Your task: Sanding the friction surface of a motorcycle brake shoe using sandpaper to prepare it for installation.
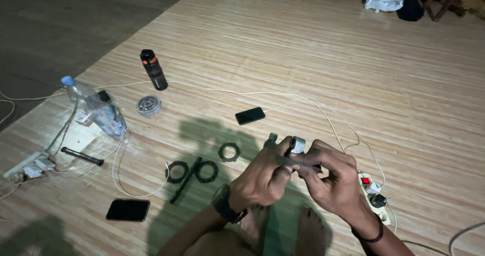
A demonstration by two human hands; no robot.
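Your left hand point(260, 177) and right hand point(328, 177) both pinch the small metal part point(297, 145), fingers closed; steady it, rings point(207, 171) lying at nine o'clock.

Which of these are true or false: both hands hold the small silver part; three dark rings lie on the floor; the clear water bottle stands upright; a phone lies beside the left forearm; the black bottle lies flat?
1. Both the left hand and right hand hold the small silver part. True.
2. Three dark rings lie on the floor. True.
3. The clear water bottle stands upright. False: it lies tilted on its side.
4. A dark phone lies on the floor beside the left forearm. True.
5. The black bottle lies flat. False: it stands upright.
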